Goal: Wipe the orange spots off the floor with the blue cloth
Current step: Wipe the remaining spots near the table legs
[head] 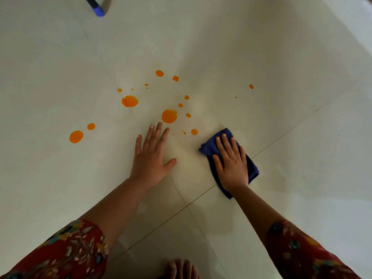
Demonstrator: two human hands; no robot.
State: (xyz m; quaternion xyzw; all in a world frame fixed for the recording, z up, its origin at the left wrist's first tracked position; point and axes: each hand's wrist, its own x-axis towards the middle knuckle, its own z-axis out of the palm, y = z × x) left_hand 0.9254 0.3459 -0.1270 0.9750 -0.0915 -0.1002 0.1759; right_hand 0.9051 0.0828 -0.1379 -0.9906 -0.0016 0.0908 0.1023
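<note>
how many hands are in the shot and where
2. The left hand lies flat on the floor just below the orange spots; the right hand presses flat on the blue cloth. None looks hidden.

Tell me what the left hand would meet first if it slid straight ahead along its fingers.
The left hand, flat on the floor, points at the large orange spot just beyond its fingertips; it would likely smear that first. The blue cloth lies under the right hand, aside.

Place: indoors, likely a room in a home.
Surface: a floor (50, 67) of large pale glossy tiles, thin dark joints (201, 193).
Near: my bare foot (180, 268).
</note>
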